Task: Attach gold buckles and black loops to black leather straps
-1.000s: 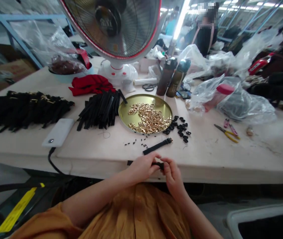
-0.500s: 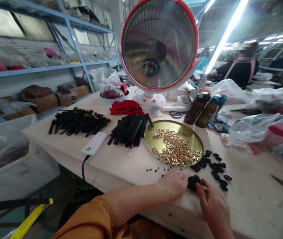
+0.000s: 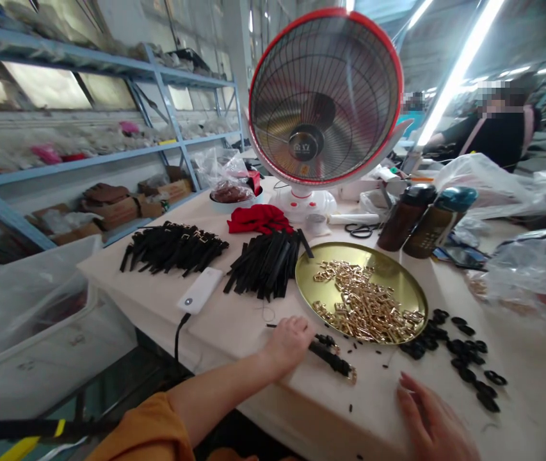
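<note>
While the left hand (image 3: pixel 289 346) curls over two black straps (image 3: pixel 330 360) near the counter (image 3: pixel 224 333) edge, grip hidden, and the right hand (image 3: pixel 433 416) spreads loosely, visibly unladen, a hasty sweep could scatter black rings (image 3: pixel 465 355).

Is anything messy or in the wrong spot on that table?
A little, maybe. Tiny black bits lie scattered loose on the table, as if spilled. Also, one black strip sticks out at an angle from its pile, with its tip over the rim of the round tray. Nothing looks clearly broken.
</note>
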A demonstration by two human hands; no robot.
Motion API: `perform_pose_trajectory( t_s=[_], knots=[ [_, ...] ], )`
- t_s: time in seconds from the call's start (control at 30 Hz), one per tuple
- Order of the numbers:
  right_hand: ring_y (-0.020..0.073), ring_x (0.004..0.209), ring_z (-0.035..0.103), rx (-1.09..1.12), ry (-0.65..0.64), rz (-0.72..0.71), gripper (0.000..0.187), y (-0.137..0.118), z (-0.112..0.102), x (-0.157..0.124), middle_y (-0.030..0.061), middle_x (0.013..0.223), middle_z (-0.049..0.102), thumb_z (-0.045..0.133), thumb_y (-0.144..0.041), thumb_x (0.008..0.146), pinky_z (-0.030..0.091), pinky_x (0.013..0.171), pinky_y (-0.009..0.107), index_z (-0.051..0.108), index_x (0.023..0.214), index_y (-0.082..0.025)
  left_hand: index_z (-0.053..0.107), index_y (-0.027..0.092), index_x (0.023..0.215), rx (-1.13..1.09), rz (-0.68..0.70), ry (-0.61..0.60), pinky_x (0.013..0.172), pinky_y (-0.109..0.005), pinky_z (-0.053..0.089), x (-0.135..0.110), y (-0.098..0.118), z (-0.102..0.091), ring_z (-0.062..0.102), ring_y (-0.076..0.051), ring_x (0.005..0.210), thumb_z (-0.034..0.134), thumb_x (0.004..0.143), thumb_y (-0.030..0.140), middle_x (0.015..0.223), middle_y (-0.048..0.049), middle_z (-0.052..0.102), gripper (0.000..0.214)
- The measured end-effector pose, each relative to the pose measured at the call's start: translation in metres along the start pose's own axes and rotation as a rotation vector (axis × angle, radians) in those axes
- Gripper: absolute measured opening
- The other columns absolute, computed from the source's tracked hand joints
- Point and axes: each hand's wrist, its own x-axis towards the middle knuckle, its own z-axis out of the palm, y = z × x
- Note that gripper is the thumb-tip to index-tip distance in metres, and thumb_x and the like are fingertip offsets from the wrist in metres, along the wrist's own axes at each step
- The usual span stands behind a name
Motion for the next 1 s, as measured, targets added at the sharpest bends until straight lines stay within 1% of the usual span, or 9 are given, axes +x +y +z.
perform_pose_trajectory(
  t_s=[0.07,0.2,0.27,0.3,0.37,0.43,0.63,0.83,1.0],
  knots=[
    [0.0261,0.086,0.060,-0.025,-0.007,-0.006,0.046,-0.004,0.000,0.001,0.0084,0.099,0.065,0.037,-0.055,0.078,0.045,0.078,0.041,0.058,0.100,-0.020,0.055,0.016,0.097,-0.083,0.008,-0.026,0.078,-0.032,0.042,-0.003,-0.016,-0.005,0.051,-0.020,0.090,0.050,0.078,0.020,0.096,-0.0074,0.056,0.020],
    [0.0247,0.086,0.061,-0.027,-0.001,-0.014,0.044,-0.010,0.000,0.003,0.0079,0.098,0.065,0.036,-0.054,0.080,0.046,0.076,0.039,0.059,0.098,-0.020,0.049,0.018,0.116,-0.244,0.114,-0.136,0.083,-0.022,0.041,0.006,-0.051,-0.028,0.052,-0.016,0.095,0.062,0.069,0.034,0.105,-0.0045,0.056,0.051],
    [0.0243,0.086,0.060,-0.036,0.007,-0.012,0.044,-0.010,0.000,0.003,0.0074,0.098,0.065,0.036,-0.054,0.080,0.046,0.076,0.038,0.059,0.097,-0.021,0.054,0.023,0.110,-0.128,-0.130,-0.054,0.084,-0.019,0.039,0.020,-0.075,-0.041,0.052,-0.013,0.096,0.058,0.073,0.037,0.105,-0.0007,0.057,0.040],
    [0.0242,0.087,0.060,-0.042,0.012,-0.011,0.044,-0.010,0.000,0.003,0.0072,0.097,0.065,0.037,-0.054,0.079,0.046,0.076,0.038,0.059,0.097,-0.021,0.055,0.021,0.108,-0.081,-0.241,-0.004,0.085,-0.023,0.039,0.029,-0.087,-0.046,0.052,-0.015,0.097,0.050,0.079,0.034,0.105,-0.0037,0.057,0.032],
    [0.0240,0.087,0.060,-0.050,0.024,-0.015,0.043,-0.011,0.001,0.003,0.0072,0.097,0.065,0.038,-0.054,0.079,0.045,0.077,0.038,0.059,0.097,-0.021,0.053,0.013,0.109,-0.021,-0.383,0.057,0.084,-0.032,0.039,0.048,-0.109,-0.052,0.052,-0.021,0.098,0.036,0.086,0.030,0.105,-0.0114,0.054,0.033],
    [0.0238,0.088,0.059,-0.055,0.035,-0.025,0.042,-0.012,0.002,0.003,0.0074,0.098,0.064,0.038,-0.053,0.080,0.045,0.077,0.038,0.059,0.097,-0.020,0.054,0.010,0.104,0.017,-0.474,0.083,0.079,-0.036,0.041,0.065,-0.123,-0.052,0.053,-0.025,0.096,0.038,0.084,0.033,0.102,-0.0150,0.053,0.035],
    [0.0224,0.087,0.057,-0.055,0.066,-0.046,0.035,-0.019,0.001,0.003,0.0080,0.096,0.063,0.040,-0.044,0.082,0.043,0.079,0.037,0.058,0.097,-0.019,0.054,0.009,0.101,0.051,-0.542,0.109,0.080,-0.038,0.039,0.089,-0.115,-0.039,0.052,-0.027,0.098,0.042,0.081,0.022,0.102,-0.0153,0.052,0.026],
    [0.0219,0.088,0.055,-0.037,0.099,-0.044,0.027,-0.030,-0.004,0.004,0.0080,0.094,0.063,0.040,-0.034,0.084,0.041,0.081,0.037,0.058,0.096,-0.017,0.050,0.003,0.104,-0.004,-0.524,0.087,0.080,-0.037,0.038,0.089,-0.106,-0.043,0.051,-0.028,0.097,0.043,0.080,0.019,0.103,-0.0182,0.051,0.029],
    [0.0210,0.086,0.055,0.007,0.113,-0.019,0.024,-0.034,-0.008,0.004,0.0070,0.091,0.062,0.038,-0.027,0.084,0.040,0.079,0.035,0.058,0.096,-0.019,0.052,0.006,0.105,-0.068,-0.499,0.070,0.077,-0.039,0.039,0.086,-0.109,-0.050,0.052,-0.031,0.096,0.036,0.082,0.016,0.103,-0.0221,0.051,0.029]
  ],
)
